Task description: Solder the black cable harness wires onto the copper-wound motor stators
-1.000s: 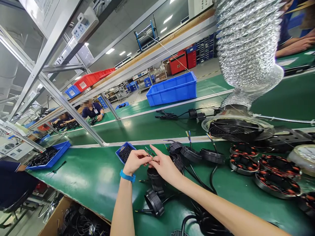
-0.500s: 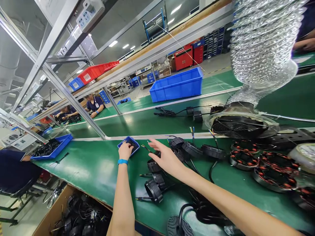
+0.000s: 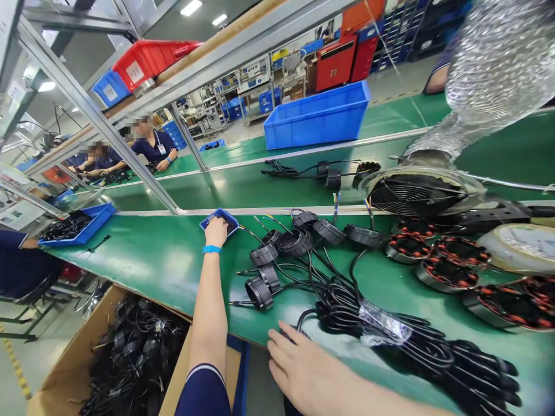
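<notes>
My left hand (image 3: 215, 231), with a blue band at the wrist, reaches into a small blue tray (image 3: 233, 231) holding small dark parts. Its fingers are bent and closed, and what they grip is hidden. My right hand (image 3: 299, 364) is over the table's front edge, fingers stretched out and slightly apart, holding nothing. Beyond it lie black round plastic housings (image 3: 259, 292) with coloured wire ends. Their black cables run to a cable bundle (image 3: 385, 323) wrapped in clear plastic, just right of my right hand.
Wound stator rings (image 3: 448, 274) stand at the right, near a fan (image 3: 411, 193) with a foil duct (image 3: 489, 63). A big blue bin (image 3: 318, 118) stands behind. A cardboard box (image 3: 56, 370) of black parts is below left. Co-workers sit at the far left.
My right hand has drawn back from above the housings to the table's front edge. My left hand stays in the small tray. The whole view has shifted.
</notes>
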Demonstrator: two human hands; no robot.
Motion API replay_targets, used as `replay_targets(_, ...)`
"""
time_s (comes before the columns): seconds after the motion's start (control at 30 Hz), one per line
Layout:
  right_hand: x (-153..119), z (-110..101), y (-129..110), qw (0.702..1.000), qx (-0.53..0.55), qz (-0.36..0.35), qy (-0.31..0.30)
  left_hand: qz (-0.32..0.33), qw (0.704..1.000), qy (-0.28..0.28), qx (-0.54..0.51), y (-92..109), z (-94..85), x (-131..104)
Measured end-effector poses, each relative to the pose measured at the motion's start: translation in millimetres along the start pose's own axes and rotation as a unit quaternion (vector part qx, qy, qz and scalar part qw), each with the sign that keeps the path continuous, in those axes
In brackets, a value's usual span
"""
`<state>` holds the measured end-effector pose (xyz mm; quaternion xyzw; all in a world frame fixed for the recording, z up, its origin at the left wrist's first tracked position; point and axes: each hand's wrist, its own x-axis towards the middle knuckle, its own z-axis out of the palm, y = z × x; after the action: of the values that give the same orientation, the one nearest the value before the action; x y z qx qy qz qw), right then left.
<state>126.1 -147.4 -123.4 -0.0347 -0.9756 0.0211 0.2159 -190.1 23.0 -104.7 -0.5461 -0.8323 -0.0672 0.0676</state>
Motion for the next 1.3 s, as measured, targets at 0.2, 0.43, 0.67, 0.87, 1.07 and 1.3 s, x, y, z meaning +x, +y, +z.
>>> replay_targets(0.2, -16, 56, -15, 0.993, -0.109, -0.017, 0.043, 0.023, 1.000, -0.006, -0.005, 1, -1.8, -1)
replay_targets(0.43, -5, 27, 2, 0.988, -0.118, -0.103, -0.009, 0.011, 1.000, 0.004, 0.001, 0, 2.3, 1)
replay_targets(0.67, 10, -4, 6, 0.991, -0.085, -0.105, 0.024, -0.006, 0.999, 0.031, -0.011, 2, 2.1, 0)
replay_targets(0.87, 40, -72, 34, 0.970, 0.203, 0.052, 0.125, -0.028, 0.997, 0.057, -0.031, 2, 0.2, 0)
replay_targets(1.07, 68, -69, 102, 0.825, 0.451, 0.242, 0.237, -0.034, 0.995, 0.074, -0.054, 3, -0.6, -1)
replay_targets(1.3, 64, -39, 158, 0.744, 0.482, 0.325, 0.329, -0.044, 0.990, 0.092, -0.103, 3, -1.0, 0)
